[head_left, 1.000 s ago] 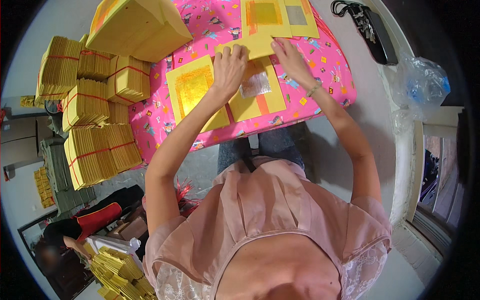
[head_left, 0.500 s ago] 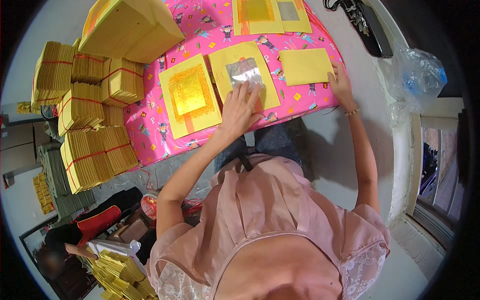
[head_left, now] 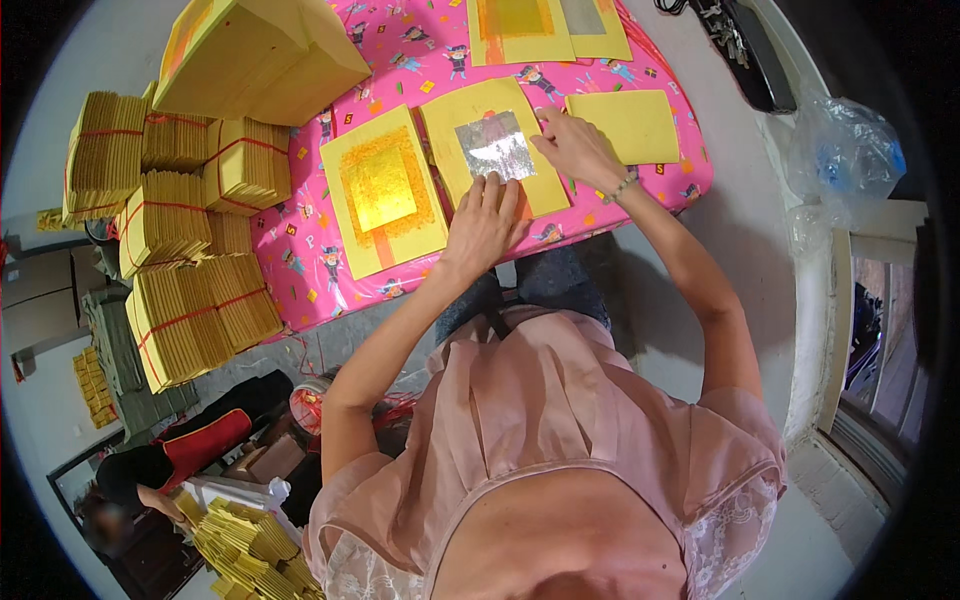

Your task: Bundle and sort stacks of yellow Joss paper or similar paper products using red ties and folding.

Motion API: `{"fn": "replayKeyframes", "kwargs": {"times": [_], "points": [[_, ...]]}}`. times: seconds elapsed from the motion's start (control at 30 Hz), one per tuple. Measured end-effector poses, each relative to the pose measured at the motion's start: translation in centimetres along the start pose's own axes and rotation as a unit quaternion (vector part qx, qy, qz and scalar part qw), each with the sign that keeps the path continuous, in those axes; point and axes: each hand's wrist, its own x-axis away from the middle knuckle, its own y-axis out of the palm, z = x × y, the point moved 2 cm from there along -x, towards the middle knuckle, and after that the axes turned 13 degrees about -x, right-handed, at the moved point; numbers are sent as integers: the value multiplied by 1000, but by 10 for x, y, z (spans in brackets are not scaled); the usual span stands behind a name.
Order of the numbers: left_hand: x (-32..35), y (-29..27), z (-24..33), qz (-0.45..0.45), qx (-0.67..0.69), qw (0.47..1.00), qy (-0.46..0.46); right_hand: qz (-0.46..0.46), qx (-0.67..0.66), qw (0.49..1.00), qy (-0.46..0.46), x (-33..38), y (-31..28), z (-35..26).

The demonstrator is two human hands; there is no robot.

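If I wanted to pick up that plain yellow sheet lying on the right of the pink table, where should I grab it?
Probably at the near right corner of the plain yellow sheet, coming from the table's right edge. It lies flat on the pink cloth, so a corner has to be lifted first, and the right hand covers its left edge.

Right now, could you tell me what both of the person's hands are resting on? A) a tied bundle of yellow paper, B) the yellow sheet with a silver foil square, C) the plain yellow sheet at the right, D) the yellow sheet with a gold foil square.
B: the left hand and right hand both touch the yellow sheet with the silver foil square; the gold-foil sheet lies untouched beside it.
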Motion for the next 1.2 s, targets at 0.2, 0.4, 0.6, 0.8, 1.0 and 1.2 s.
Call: {"fn": "replayKeyframes", "kwargs": {"times": [0.2,0.4,0.6,0.8,1.0,1.2], "points": [[-9,-18,-23,18,208,975,-68,31,-76,996,24,-15,4,10],[-16,-24,-35,-11,247,964,-99,-82,-318,940,94,-18,-1,29],[-20,-25,-47,-44,268,959,-78,-96,-187,971,-112,8,-19,10],[-18,-7,-49,-105,447,879,-132,-152,-123,972,-127,16,-26,0],[-13,10,-52,-86,562,799,-197,-146,-107,973,-141,18,-20,4],[-12,12,-52,-104,531,820,-186,-136,-74,976,-154,20,-17,5]]}}
